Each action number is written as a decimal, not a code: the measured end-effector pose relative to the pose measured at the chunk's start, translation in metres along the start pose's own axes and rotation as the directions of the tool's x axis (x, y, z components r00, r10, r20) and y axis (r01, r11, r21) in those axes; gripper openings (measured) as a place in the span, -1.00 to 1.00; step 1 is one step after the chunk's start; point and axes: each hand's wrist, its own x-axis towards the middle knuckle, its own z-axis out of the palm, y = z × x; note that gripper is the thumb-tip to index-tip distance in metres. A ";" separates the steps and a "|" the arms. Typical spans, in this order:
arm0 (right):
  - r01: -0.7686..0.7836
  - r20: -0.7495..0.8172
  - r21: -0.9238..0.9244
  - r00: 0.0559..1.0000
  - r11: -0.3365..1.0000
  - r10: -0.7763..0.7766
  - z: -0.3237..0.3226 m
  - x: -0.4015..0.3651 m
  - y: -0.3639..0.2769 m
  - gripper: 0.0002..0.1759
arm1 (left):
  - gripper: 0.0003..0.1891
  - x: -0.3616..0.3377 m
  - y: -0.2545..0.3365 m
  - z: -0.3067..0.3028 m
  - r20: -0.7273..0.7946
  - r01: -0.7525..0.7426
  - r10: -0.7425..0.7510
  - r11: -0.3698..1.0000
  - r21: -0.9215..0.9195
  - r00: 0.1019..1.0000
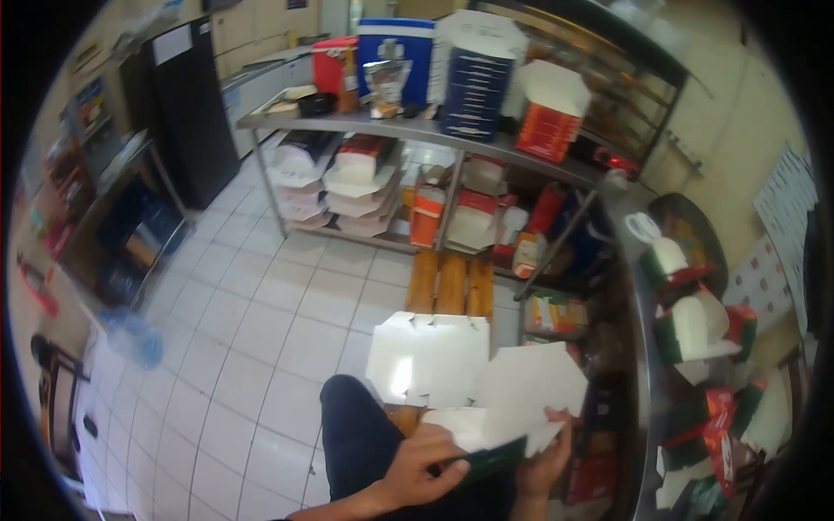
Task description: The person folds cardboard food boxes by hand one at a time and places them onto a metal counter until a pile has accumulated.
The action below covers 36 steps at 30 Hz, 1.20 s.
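Observation:
A partly folded carton (534, 386), white inside and dark green outside, is held low in the middle over the person's lap. My left hand (421, 469) is closed on its green side, thumb on top. At the carton's right edge my right hand (547, 460) grips the white flap with bent fingers. Just beyond the carton, a flat white carton sheet (427, 358) with notched edges lies on a slatted wooden bench (452, 282). Part of the bench is hidden by the sheet.
A steel table (400, 135) ahead bears stacked blue cartons (473, 95) and red cartons (547, 122), with more on its lower shelf. Along the right, a steel counter (638, 347) holds green and red cartons (695, 326). A water bottle (135, 339) lies on the floor at left.

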 end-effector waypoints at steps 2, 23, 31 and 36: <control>-0.137 -0.065 0.272 0.985 0.952 0.160 0.000 -0.001 -0.007 -0.63 | -0.88 0.002 0.002 0.002 -0.129 0.200 -0.186 0.973 0.113 0.974; -0.277 0.493 -0.052 0.829 0.960 0.265 0.010 -0.016 -0.031 -0.33 | -0.64 0.038 0.004 -0.007 0.045 -0.106 0.104 0.993 0.060 0.994; 0.243 0.151 -0.541 0.970 0.805 -0.192 -0.033 0.022 -0.056 -0.06 | -0.42 0.046 -0.074 0.018 -0.435 -0.319 0.301 0.947 0.032 0.849; 0.136 -0.365 -0.722 0.759 0.679 -0.540 -0.093 0.120 -0.142 -0.02 | -0.45 0.038 -0.194 0.042 0.101 0.015 -0.056 0.929 0.371 0.993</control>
